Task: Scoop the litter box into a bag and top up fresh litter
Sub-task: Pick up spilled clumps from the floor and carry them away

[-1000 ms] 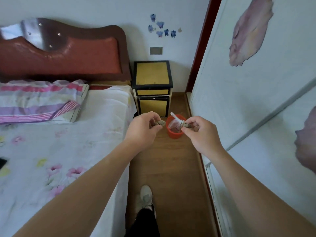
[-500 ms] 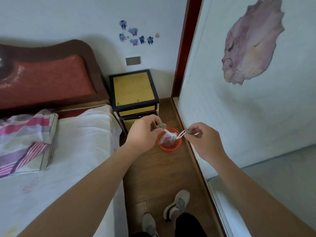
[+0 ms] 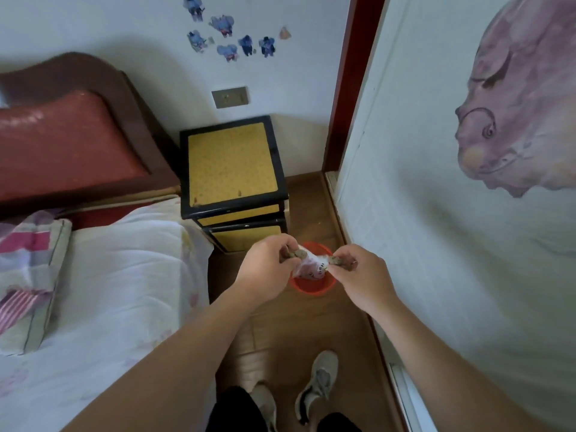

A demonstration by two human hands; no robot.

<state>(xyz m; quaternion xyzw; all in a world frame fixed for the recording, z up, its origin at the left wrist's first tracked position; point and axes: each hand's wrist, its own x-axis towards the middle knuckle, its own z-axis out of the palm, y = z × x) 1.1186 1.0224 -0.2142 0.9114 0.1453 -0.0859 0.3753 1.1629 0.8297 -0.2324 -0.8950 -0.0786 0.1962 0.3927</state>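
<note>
Our left hand point(image 3: 267, 269) pinches a brownish litter clump point(image 3: 300, 253), and our right hand point(image 3: 358, 275) pinches a second clump point(image 3: 338, 261). A small white plastic bag point(image 3: 311, 267) hangs bunched between our fingertips. We hold all this above the red bin point(image 3: 307, 289) on the wooden floor, near the yellow nightstand point(image 3: 232, 169).

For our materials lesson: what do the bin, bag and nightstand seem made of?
The bin looks like plastic: uniform smooth red. The bag seems thin plastic film: translucent white, crumpled. The nightstand is probably lacquered wood: glossy black frame, yellow panels.
</note>
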